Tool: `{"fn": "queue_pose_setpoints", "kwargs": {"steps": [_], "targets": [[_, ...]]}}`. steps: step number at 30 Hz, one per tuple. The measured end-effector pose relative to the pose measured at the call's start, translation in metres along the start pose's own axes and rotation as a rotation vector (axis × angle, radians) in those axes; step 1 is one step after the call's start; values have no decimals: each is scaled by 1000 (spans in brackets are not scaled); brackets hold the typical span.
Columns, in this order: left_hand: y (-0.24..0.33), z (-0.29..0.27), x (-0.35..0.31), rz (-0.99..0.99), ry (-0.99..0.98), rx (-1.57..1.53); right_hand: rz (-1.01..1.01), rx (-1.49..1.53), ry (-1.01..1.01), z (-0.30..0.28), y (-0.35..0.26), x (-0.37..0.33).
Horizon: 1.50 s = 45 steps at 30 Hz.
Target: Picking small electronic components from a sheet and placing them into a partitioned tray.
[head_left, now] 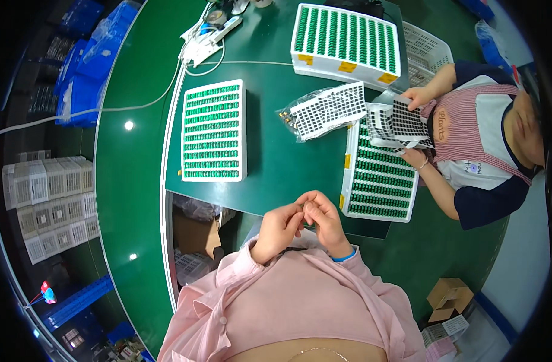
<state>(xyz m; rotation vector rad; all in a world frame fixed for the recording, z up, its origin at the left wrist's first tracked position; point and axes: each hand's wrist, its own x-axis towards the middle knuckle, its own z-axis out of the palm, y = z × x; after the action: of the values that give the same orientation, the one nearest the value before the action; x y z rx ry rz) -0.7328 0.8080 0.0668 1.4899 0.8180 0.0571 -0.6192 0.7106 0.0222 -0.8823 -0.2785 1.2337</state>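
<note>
My left hand and my right hand meet in front of my chest, at the near edge of the green table. The fingers of both are closed and pinched together at the tips. Whatever sits between them is too small and too covered to make out. Ahead and to the left lies a white foam tray holding rows of small green parts. Close to my right hand stands another white tray with similar green rows.
A co-worker at the right holds black-and-white gridded sheets over the right tray. A gridded sheet lies on a clear plastic bag. Stacked white trays stand at the back; a power strip and cables lie far left.
</note>
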Motion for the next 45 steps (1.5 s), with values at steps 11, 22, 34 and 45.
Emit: {"fn": "queue_pose_setpoints", "kwargs": {"steps": [11, 22, 34, 45], "targets": [[3, -31, -11, 92, 89, 106, 24, -141, 39, 29, 10, 3], [17, -43, -12, 405, 221, 265, 131, 467, 5, 44, 6, 12], [35, -29, -18, 608, 270, 475, 7, 287, 25, 44, -13, -1], [46, -22, -12, 738, 382, 708, -307, -438, 114, 48, -29, -10]]}}
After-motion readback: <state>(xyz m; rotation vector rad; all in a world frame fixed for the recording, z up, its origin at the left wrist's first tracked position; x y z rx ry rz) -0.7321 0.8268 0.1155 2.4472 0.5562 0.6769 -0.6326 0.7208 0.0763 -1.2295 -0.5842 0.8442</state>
